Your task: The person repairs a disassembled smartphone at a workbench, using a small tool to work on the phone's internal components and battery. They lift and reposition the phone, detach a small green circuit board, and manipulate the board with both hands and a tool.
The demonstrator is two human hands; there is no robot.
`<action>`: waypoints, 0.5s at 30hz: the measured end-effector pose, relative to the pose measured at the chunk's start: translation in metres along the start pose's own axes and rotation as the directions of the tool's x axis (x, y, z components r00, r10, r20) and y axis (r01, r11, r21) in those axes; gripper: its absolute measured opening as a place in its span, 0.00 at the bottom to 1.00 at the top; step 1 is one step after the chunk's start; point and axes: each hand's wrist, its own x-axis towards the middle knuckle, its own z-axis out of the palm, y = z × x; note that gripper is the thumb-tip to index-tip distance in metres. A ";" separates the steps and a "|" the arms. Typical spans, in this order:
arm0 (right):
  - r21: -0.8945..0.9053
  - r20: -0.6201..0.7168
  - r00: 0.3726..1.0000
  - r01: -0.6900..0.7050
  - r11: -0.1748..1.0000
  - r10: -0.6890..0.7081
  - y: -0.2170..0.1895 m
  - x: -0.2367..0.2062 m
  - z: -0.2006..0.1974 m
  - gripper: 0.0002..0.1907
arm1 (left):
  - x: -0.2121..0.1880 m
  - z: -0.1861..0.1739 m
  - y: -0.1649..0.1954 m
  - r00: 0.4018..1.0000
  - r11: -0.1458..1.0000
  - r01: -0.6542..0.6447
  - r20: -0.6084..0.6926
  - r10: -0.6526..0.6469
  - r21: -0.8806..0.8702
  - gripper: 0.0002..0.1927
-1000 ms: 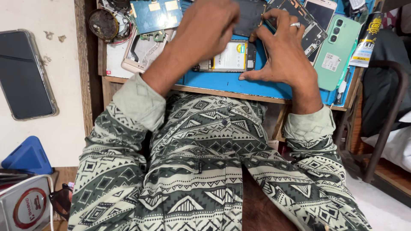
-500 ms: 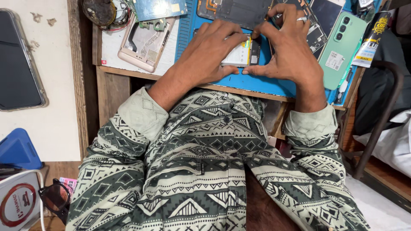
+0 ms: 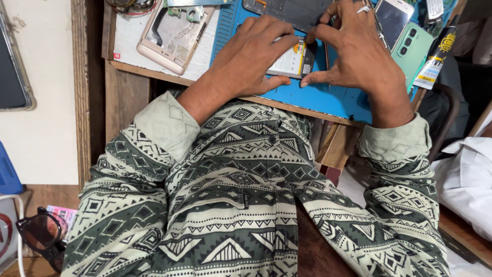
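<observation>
Both hands, left hand (image 3: 251, 56) and right hand (image 3: 353, 51), grasped a small phone battery (image 3: 291, 59), blue mat (image 3: 318, 97) under it, wooden desk (image 3: 123, 87) below, green phone (image 3: 415, 48) beside.

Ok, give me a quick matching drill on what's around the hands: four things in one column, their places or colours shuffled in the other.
Things:
1. opened phone with battery
2. green phone
3. gold phone shell
4. sunglasses

Places or colours:
A. lower left, down by the floor
B. on the white surface, left of the blue mat
C. between the left hand and right hand, on the mat
D. right of the right hand, camera lenses showing

Pairs: 1-C, 2-D, 3-B, 4-A
</observation>
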 end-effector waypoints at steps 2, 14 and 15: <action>0.004 0.003 1.000 0.021 1.000 -0.021 0.002 0.000 0.001 0.39 | -0.001 0.002 -0.001 1.000 1.000 -0.002 0.000 0.002 0.008 0.38; -0.078 0.114 0.981 0.168 0.983 -0.159 0.011 0.014 -0.010 0.31 | -0.004 0.012 -0.007 0.999 0.998 -0.036 -0.013 0.037 0.059 0.40; -0.101 0.127 0.977 0.182 0.978 -0.169 0.010 0.015 -0.011 0.26 | -0.004 0.012 -0.008 0.999 0.997 -0.052 -0.009 0.052 0.063 0.39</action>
